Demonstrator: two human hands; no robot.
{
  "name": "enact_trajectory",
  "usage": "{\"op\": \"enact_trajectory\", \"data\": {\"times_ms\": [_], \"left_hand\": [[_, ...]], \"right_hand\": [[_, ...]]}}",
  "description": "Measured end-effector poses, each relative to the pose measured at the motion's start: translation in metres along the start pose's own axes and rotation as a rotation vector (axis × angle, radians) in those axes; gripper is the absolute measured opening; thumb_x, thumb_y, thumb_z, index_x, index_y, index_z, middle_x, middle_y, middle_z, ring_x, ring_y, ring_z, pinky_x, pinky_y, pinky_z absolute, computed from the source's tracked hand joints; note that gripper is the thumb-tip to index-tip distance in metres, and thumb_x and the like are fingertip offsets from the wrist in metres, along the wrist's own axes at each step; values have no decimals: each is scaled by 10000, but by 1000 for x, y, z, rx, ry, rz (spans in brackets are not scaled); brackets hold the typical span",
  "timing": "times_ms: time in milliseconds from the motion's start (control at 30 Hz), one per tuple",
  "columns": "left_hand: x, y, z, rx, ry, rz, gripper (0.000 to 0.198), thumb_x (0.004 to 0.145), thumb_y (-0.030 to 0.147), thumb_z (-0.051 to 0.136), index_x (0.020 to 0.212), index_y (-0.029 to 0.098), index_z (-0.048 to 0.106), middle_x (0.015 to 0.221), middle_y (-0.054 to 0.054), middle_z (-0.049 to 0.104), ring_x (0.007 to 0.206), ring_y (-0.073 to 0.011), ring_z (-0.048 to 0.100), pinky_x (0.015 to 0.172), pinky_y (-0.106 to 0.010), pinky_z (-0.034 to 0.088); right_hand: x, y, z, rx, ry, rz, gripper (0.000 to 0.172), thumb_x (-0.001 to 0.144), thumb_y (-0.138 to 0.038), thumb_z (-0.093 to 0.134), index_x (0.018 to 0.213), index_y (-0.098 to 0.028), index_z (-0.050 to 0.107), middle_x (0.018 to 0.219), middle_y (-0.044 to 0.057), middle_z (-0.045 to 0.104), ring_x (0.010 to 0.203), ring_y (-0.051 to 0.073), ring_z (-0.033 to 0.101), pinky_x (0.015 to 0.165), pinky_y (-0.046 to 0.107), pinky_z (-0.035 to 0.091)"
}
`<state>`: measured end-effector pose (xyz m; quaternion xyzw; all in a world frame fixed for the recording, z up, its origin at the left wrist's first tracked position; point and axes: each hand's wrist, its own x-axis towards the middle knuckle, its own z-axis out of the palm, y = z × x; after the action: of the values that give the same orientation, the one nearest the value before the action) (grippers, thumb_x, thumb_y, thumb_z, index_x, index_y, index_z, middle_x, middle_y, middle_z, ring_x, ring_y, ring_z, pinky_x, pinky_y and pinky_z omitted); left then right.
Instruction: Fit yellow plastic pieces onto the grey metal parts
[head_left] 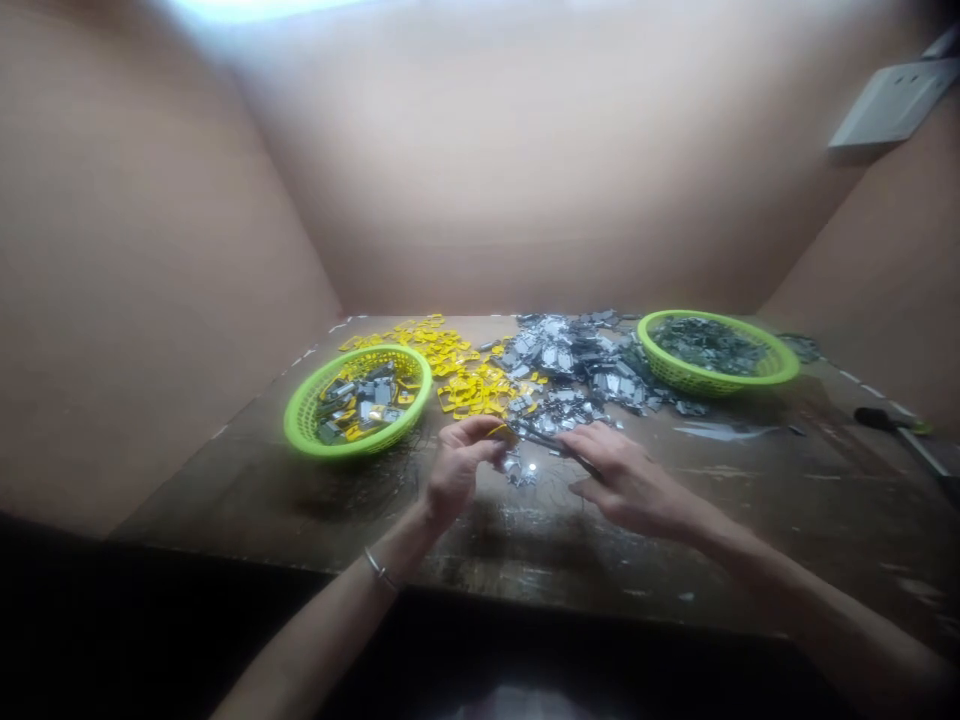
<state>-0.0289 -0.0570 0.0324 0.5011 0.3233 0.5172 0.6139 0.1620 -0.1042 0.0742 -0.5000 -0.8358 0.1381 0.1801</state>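
My left hand (pixel 459 468) is closed in a pinch at the middle of the table, its fingertips on a small yellow and grey part (pixel 504 433). My right hand (pixel 624 475) is beside it, fingers curled round a thin dark tool (pixel 559 447) whose tip points at that same part. A few loose grey parts (pixel 523 470) lie on the table just under both hands. Behind them spread a heap of yellow pieces (pixel 457 370) and a heap of grey metal pieces (pixel 577 365).
A green basket (pixel 304 410) at the left holds mixed grey and yellow pieces. A second green basket (pixel 675 372) at the back right holds grey pieces. A dark-handled tool (pixel 889 420) lies at the right edge. Brown cardboard walls close in the dark table (pixel 750 500).
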Motion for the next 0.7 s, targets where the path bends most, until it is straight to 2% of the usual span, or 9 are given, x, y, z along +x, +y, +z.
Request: {"op": "enact_trajectory", "data": {"times_ms": [100,267,567,700], "left_hand": [[-2,-2,4,36,28,24,204,585,131,569,787,117,556,687,-35,587,468,-86,491,442,-238,397],[-3,-1,5,114,59,42,332,585,99,546,914,136,520,608,-7,570,491,-81,485,487,-222,394],[-5,0,5,52,27,-38,326,575,113,560,900,130,540,680,-35,594,499,-95,496,487,-245,401],[-3,2,2,87,-68,-133,339,553,157,608,884,126,545,710,-45,598,511,-108,516,482,-250,402]], "right_hand": [[4,-3,1,-75,-21,1,320,678,-131,439,992,-181,471,869,48,506,787,159,403,666,277,308],[7,-3,0,-139,-95,0,262,682,-160,439,937,-195,482,811,32,502,752,146,401,636,255,273],[13,-13,-12,-341,-114,-28,66,679,-165,432,719,-156,484,692,35,502,638,118,384,555,240,218],[15,-14,-11,-369,-156,-26,96,701,-159,408,728,-154,500,682,42,521,604,110,412,527,238,217]]}}
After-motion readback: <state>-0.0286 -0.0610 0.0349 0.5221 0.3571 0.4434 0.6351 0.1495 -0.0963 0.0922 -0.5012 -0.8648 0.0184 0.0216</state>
